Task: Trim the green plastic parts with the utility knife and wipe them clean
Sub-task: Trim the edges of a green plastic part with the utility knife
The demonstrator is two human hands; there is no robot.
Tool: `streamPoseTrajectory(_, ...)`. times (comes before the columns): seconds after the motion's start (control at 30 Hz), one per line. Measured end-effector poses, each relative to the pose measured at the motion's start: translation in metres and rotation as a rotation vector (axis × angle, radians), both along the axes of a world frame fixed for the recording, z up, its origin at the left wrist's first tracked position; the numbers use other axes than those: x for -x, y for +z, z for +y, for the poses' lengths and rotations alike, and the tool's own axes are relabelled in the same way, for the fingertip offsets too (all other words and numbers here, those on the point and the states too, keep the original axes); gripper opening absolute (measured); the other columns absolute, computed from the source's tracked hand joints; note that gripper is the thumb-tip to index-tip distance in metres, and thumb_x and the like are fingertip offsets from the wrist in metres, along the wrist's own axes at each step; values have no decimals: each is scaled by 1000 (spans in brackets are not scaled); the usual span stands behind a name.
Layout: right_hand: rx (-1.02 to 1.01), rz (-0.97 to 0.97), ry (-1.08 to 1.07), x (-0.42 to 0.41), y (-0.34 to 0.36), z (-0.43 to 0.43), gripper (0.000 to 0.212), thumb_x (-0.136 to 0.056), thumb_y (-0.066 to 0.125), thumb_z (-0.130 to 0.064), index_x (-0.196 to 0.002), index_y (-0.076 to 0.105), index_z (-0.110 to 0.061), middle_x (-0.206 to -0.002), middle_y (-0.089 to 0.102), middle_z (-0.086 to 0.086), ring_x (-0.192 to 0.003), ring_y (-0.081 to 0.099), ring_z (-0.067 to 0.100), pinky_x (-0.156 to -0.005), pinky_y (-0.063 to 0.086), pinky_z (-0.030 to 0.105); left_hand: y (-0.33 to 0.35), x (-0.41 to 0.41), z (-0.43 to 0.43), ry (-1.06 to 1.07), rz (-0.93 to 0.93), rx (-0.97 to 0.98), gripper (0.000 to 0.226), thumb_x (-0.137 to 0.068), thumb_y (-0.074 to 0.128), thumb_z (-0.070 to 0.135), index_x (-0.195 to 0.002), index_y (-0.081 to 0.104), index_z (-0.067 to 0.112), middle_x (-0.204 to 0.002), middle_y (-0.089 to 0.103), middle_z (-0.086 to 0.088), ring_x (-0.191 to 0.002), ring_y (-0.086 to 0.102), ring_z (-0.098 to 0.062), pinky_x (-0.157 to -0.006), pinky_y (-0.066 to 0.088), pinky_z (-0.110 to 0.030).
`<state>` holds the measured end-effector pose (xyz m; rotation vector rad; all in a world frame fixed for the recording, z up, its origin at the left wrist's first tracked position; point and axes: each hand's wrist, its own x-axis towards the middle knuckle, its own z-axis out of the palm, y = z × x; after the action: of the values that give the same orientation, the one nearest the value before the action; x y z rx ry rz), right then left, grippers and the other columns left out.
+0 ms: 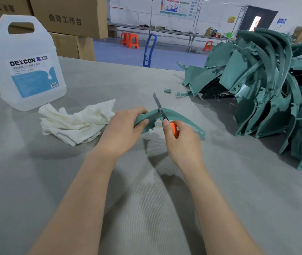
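Blue floor, orange stools, long workbench, white wall

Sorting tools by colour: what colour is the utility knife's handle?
Orange handle, gripped in the right hand; head view shows it best.

White jug, cardboard boxes, orange stools

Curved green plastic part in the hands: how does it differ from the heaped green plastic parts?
The curved green plastic part is single and held by the left hand; the heaped green plastic parts lie untouched. It is narrow; many heaped parts are broad. Both are teal-green.
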<state>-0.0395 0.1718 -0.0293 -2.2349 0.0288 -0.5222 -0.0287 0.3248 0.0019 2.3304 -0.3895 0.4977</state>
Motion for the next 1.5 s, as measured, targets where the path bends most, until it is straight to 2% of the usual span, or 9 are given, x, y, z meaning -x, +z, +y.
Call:
streamPoseTrajectory(0.23, -8, 29, -83, -5, -1, -22, 42, -100, 42, -45, -73, 49, -12, -62, 45, -4, -60, 43, 10, -52, 30, 19, 0, -1, -1, -29, 11, 39, 12, -93, 56, 17, -99, 66, 17, -66, 54, 11, -59, 46, -5, -56, 29, -24)
streamPoseTrajectory(0.37, -191, 67, -94, -5, 3, -25, 42, -99, 42, -49, -81, 53, -13, -74, 58, 3, -74, 54, 24, -65, 36, 33, 1, 0, 0, -30, 17, 64, 11, -93, 56, 18, -97, 66, 19, -65, 55, 10, -58, 47, -4, -52, 32, -15)
streamPoseTrajectory(0.47, -453, 34, -54, -3, 11, -26, 36, -92, 52, -54, -77, 49, -21, -71, 52, 0, -70, 48, 22, -70, 39, 38, 3, 1, 1, -55, 41, 97, 9, -92, 57, 19, -94, 66, 21, -68, 58, 7, -59, 48, -4, -56, 35, -14)
streamPoseTrajectory(0.67, -592, -96, 52, 7, 26, -20, 10, -90, 66, -31, -89, 67, -21, -66, 61, -5, -47, 47, 2, -57, 37, 24, 10, 8, -1, -186, 145, 116, 6, -91, 60, 19, -90, 66, 20, -76, 63, -1, -68, 52, -13, -65, 40, -26)
streamPoseTrajectory(0.8, -594, -10, 64, 9, 29, -17, 17, -90, 66, -30, -77, 65, -19, -52, 58, -4, -39, 42, 6, -48, 33, 23, 16, 13, -2, -252, 141, 54, 8, -91, 60, 19, -94, 67, 18, -75, 63, 0, -65, 51, -9, -64, 39, -23)
streamPoseTrajectory(0.97, -722, 45, 78, 9, 31, -21, 17, -93, 63, -21, -77, 59, -14, -51, 60, -1, -39, 35, 13, -40, 30, 22, 20, 17, -6, -277, 113, -5, 9, -92, 58, 19, -96, 67, 18, -79, 65, -3, -73, 55, -18, -71, 42, -31)
streamPoseTrajectory(1.17, -607, -99, -182, 8, 30, -32, 17, -82, 51, -4, -86, 61, -18, -61, 66, -3, -54, 45, 12, -63, 39, 34, 17, 16, -6, -259, 104, 67, 9, -93, 58, 17, -93, 66, 22, -75, 62, 3, -63, 48, -3, -60, 36, -16)
streamPoseTrajectory(1.37, -557, -146, 256, 20, 38, -5, 1, -89, 68, -21, -89, 69, -21, -56, 57, -16, -47, 46, -1, -51, 36, 12, 19, 15, -6, -211, 76, 121, 13, -91, 59, 12, -90, 65, 24, -73, 63, 6, -64, 52, -2, -61, 39, -15)
streamPoseTrajectory(1.5, -507, -105, 312, 22, 40, 2, 7, -91, 66, -15, -85, 67, -19, -54, 55, -16, -46, 45, 0, -51, 34, 12, 19, 15, -8, -232, 80, 77, 14, -91, 58, 10, -93, 67, 20, -83, 68, -2, -80, 62, -17, -74, 46, -30)
